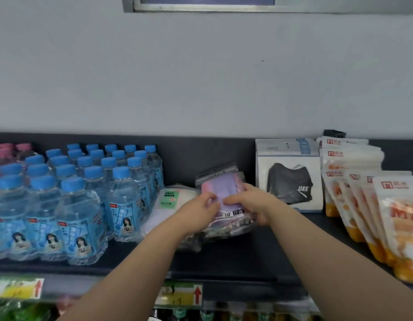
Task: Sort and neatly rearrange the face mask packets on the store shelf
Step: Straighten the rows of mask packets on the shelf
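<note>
Purple and pink through clear plastic, the mask packet (220,189) you are holding stands tilted on top of a loose heap of similar packets (226,228) in the middle of the dark shelf (224,258). Your left hand (198,210) curls its fingers onto the packet's lower left corner, thumb on the front face, and your right hand (249,202) clamps the right edge, thumb across the front and the other fingers wrapped round the side and behind, so both hands are closed on that one packet; the exact pinch under your left fingertips is blurred. Just left of your left fingers lies a white packet with a green "FACE MASK" label (169,198), flat and slightly askew, butting against the blue-capped water bottles (85,200). Just right of your right fingers stands a white box with a black mask printed on it (290,179), upright and square to the back, and beyond it a leaning row of orange snack pouches (367,205). Below your wrists the packets in the heap overlap at different angles, some sliding toward the front edge. By the look of it you are early to midway: nothing yet forms a straight stack or row, the purple packets and the white one are not separated into clear groups, and the heap under your hands has yet to be squared. What remains, I judge, is to gather like with like, align edges, and set them upright or flat in one tidy pile between the bottles and the box.
</note>
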